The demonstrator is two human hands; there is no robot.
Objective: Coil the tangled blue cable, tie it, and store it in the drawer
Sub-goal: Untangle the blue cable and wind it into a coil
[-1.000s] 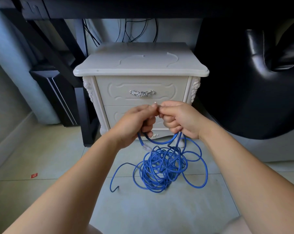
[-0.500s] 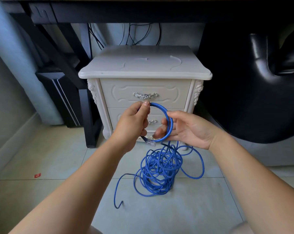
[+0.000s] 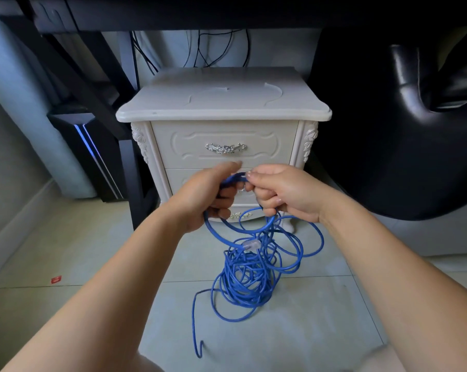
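Fingers (image 3: 266, 201) of the right hand (image 3: 286, 194) and the left hand (image 3: 208, 197) curl round one loop of the blue cable (image 3: 247, 280). Below them, its tangle lies on the floor with the clear plug (image 3: 251, 245) on top. It is probably light, limp and springy, best gripped at the loop's top. Beyond the fingers, the drawer (image 3: 189, 154) is closed.

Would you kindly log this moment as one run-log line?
stage: coiling; left hand: grips loop of thin blue cable; right hand: pinches loop; remainder: tangled on floor; white cabinet drawers: shut
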